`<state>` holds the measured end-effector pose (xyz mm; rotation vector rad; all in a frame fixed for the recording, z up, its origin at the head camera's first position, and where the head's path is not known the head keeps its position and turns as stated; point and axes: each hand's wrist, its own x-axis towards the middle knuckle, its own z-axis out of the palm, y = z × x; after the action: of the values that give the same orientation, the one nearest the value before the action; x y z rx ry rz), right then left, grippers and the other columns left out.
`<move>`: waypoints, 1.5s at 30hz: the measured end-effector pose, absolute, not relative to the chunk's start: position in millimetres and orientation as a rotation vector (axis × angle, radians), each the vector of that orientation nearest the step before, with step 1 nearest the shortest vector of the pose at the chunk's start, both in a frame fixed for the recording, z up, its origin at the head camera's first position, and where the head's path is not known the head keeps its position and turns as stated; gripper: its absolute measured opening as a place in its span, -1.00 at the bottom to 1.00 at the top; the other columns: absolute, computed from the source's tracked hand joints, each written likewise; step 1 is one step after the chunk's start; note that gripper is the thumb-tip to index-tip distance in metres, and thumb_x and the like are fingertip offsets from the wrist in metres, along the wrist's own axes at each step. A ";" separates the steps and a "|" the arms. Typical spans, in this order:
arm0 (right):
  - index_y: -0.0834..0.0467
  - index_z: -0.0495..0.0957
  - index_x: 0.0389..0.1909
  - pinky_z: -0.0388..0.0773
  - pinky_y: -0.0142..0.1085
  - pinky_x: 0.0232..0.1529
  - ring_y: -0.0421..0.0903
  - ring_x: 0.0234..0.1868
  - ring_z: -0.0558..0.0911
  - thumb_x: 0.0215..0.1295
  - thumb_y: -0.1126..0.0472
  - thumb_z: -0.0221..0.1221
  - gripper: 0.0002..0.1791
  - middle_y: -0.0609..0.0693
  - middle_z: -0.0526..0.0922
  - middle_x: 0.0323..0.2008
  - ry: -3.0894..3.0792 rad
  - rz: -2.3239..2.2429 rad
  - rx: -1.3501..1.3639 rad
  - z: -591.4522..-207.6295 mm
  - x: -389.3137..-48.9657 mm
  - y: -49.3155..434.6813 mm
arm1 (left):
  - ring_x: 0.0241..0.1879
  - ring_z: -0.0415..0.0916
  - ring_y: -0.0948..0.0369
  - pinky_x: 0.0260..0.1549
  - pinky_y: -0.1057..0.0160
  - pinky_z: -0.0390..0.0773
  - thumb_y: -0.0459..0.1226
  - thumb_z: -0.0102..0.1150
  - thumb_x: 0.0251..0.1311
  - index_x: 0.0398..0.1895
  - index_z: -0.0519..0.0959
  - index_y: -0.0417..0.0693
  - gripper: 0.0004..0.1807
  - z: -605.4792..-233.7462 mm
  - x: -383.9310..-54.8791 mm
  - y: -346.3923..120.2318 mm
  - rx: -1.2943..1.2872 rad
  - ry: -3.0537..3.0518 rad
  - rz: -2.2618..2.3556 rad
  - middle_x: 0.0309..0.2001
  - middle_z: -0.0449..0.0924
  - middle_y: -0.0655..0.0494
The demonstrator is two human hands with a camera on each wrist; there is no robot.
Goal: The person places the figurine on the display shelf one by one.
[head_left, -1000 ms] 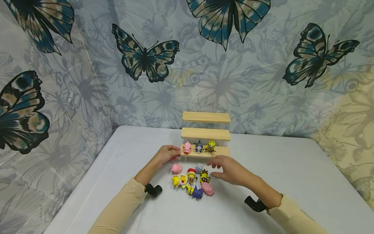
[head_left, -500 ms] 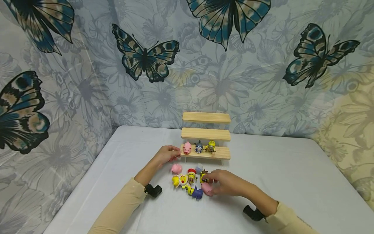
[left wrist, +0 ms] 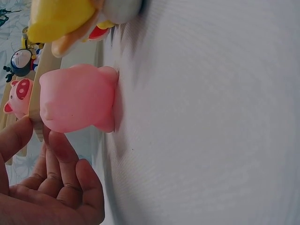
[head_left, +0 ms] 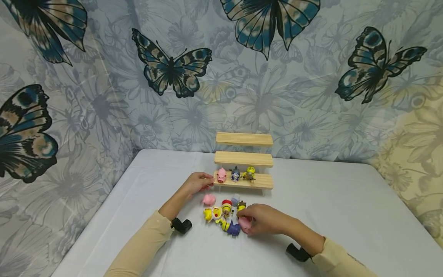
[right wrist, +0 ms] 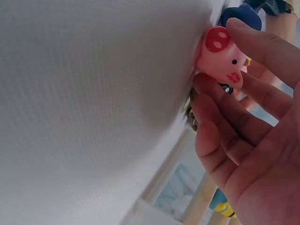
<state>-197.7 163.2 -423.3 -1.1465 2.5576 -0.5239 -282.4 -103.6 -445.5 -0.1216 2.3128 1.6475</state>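
Note:
My left hand (head_left: pixel 198 183) pinches the left end of the bottom board of a three-tier wooden display stand (head_left: pixel 262 181). On that board stand a pink pig figurine (head_left: pixel 221 175), a grey-and-blue figurine (head_left: pixel 235 175) and a yellow figurine (head_left: pixel 250 175). Lower right, my right hand (head_left: pixel 268 218) holds another pink pig figurine (right wrist: pixel 220 58) between thumb and fingers; it lies among the loose toys on the table. Its snout and an eye show in the right wrist view. Close below the left fingers, a third pink pig (left wrist: pixel 79 98) sits on the white cloth.
Several more figurines lie in the group: a yellow-and-white one (head_left: pixel 215 214), a red-capped one (head_left: pixel 227 207), a purple-and-yellow one (head_left: pixel 232 227) and a brown-topped yellow one (head_left: pixel 241 206) partly behind the right hand. A butterfly-printed curtain (head_left: pixel 194 115) hangs behind the white table (head_left: pixel 328 200).
My right hand has moved down and slightly left from near the stand onto the pink pig among the loose toys, and its fingers have closed round it. The left hand stays put.

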 end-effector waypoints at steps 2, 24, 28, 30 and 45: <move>0.12 0.60 0.06 0.48 -0.38 -0.19 -0.31 -0.22 0.50 0.00 0.18 0.42 -0.48 -0.07 0.68 -0.13 2.564 -0.520 -1.161 -423.4 -197.2 162.6 | -0.39 0.54 0.28 -0.41 0.36 0.42 -0.20 0.19 0.28 0.00 0.61 -0.17 -0.69 -445.3 -282.3 -103.4 -0.121 2.316 1.644 -0.28 0.73 0.05; 0.15 0.58 0.09 0.47 -0.40 -0.27 -0.27 -0.29 0.49 0.04 0.18 0.38 -0.48 -0.11 0.65 -0.18 2.581 -0.596 -1.054 -411.6 -198.4 172.7 | -0.45 0.54 0.28 -0.41 0.36 0.46 -0.26 0.20 0.26 0.00 0.59 -0.26 -0.69 -446.1 -280.4 -102.6 -0.083 2.312 1.729 -0.34 0.71 0.02; 0.18 0.55 0.12 0.47 -0.38 -0.31 -0.25 -0.30 0.50 0.08 0.19 0.37 -0.47 -0.13 0.63 -0.25 2.601 -0.630 -1.021 -405.1 -204.0 179.8 | -0.41 0.54 0.24 -0.39 0.33 0.49 -0.25 0.20 0.26 -0.01 0.60 -0.25 -0.69 -445.3 -279.4 -101.1 -0.083 2.319 1.728 -0.32 0.71 -0.01; 0.19 0.54 0.13 0.46 -0.38 -0.31 -0.23 -0.30 0.50 0.09 0.19 0.37 -0.46 -0.14 0.62 -0.27 2.611 -0.648 -1.002 -402.5 -207.1 183.4 | -0.40 0.55 0.22 -0.37 0.31 0.51 -0.25 0.21 0.26 -0.02 0.60 -0.26 -0.69 -444.9 -278.8 -100.8 -0.082 2.322 1.734 -0.31 0.71 -0.03; 0.22 0.56 0.08 0.45 -0.41 -0.32 -0.18 -0.31 0.51 0.13 0.15 0.37 -0.51 -0.18 0.57 -0.36 2.690 -0.693 -0.961 -390.7 -221.8 196.2 | -0.39 0.57 0.24 -0.33 0.32 0.54 -0.24 0.20 0.27 -0.01 0.61 -0.23 -0.69 -444.1 -278.1 -100.8 -0.085 2.330 1.721 -0.29 0.72 -0.01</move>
<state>-221.8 196.2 -390.7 -0.9612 2.6899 -0.6931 -278.1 -100.8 -444.1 -0.0852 2.3301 1.7214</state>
